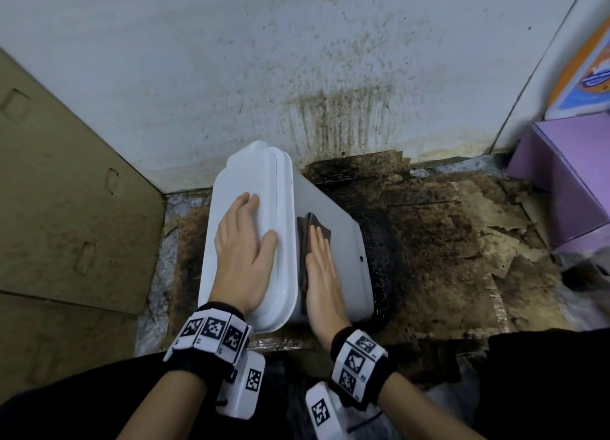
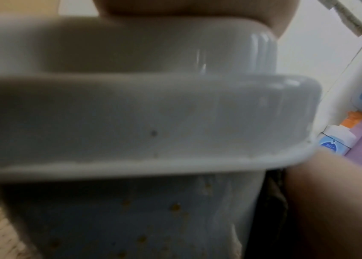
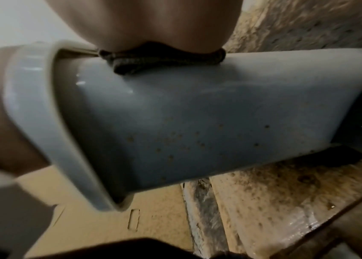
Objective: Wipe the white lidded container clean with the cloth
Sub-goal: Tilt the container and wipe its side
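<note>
The white lidded container lies tipped on its side on the floor, with its lid facing left. My left hand lies flat on the lid, fingers straight. On the container's upturned side, my right hand presses a dark brown cloth with flat fingers. In the right wrist view the cloth is bunched under my palm, and the container's near side carries several brown specks. The left wrist view shows the lid's rim close up and blurred.
A stained white wall stands right behind the container. A brown cardboard box is at the left and a purple box at the right. Dirty, torn cardboard covers the floor, with a black greasy patch under the container.
</note>
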`<state>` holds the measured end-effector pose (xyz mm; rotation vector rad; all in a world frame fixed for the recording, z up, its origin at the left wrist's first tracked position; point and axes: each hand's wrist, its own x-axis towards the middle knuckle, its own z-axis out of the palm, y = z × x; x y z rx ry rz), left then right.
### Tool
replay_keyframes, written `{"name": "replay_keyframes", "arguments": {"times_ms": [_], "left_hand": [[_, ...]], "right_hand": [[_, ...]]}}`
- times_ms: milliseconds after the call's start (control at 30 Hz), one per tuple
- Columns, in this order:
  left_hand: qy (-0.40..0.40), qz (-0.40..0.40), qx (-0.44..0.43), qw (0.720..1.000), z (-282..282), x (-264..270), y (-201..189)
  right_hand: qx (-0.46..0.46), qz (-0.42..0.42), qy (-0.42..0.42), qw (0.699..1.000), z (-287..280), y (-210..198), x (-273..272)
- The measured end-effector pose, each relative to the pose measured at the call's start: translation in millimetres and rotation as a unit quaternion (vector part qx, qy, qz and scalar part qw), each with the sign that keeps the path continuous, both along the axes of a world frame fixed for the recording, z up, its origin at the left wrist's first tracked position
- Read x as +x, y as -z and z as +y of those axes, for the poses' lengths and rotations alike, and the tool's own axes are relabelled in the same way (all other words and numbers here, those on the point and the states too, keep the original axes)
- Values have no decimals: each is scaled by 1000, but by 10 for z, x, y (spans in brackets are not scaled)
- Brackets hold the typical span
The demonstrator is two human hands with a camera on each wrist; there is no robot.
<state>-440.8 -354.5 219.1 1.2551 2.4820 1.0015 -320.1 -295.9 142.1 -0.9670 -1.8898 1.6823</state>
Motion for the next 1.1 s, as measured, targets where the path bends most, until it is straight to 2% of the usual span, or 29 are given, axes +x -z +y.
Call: {"name": "replay_keyframes", "arguments": {"times_ms": [167, 367, 533, 633, 733, 833, 1100], "left_hand": [[0, -12, 5, 1000, -31, -16, 2], [-2, -28, 14, 1000, -87, -57, -10], [-4, -43, 24, 999, -116, -76, -26], [0, -42, 25, 999, -105, -60, -25], [-1, -37, 20, 999, -97, -56, -27], [-2, -31, 18, 999, -93, -56, -25], [-3, -19, 15, 1000, -46, -43, -4]], "right_hand": [[68, 20, 18, 997, -136, -16, 29], [124, 4, -13, 992, 26, 399, 217], [-8, -86, 46, 995, 274, 1025, 414], [-68, -130, 86, 985, 357, 1140, 419], [-87, -139, 110, 980, 348, 1051, 361], [-106, -113, 132, 979, 260, 835, 279], [15, -4, 52, 999, -184, 102, 59]]}}
